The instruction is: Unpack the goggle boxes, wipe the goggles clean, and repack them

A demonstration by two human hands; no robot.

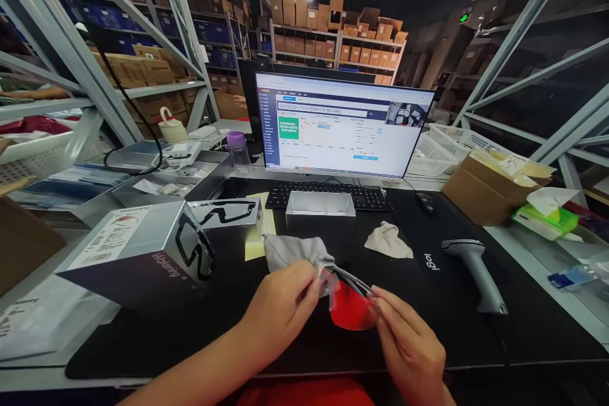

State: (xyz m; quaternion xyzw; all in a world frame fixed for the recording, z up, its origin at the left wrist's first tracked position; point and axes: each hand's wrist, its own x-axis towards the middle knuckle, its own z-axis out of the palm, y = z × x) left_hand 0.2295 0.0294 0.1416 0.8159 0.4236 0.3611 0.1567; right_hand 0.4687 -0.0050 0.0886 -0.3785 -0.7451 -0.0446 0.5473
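Fingers of a person's left hand (280, 298) are closed in a pinch on clear plastic (327, 283) at the near end of a soft grey pouch (292, 252), while those of the right hand (413, 341) grip the outer end of a red lens (351, 307) with slim strips along its top edge. The red lens is held between the two hands, above the black desk mat (228, 336) near the front of the workstation; some of its detail is blurred, and whether the left fingertips also grip the pouch itself cannot be told. Just beyond the hands, a shallow open tray (320, 205) stands against the near edge of a black keyboard (371, 198), below a lit monitor (333, 139). To the left, a large silver-and-dark box (143, 266) bearing a picture of wraparound eyewear sits near a smaller box (238, 217) with a similar print, a yellow paper (259, 246) lying partly beneath the smaller one. To the right, a crumpled pale cloth (389, 241) lies on the mat, with a grey barcode scanner (476, 269) on its side and a dark mouse (425, 204) farther back. A brown carton (476, 193) and a green tissue pack (547, 219) stand at the far right; beyond the monitor, metal shelves hold rows of cardboard boxes (309, 47).
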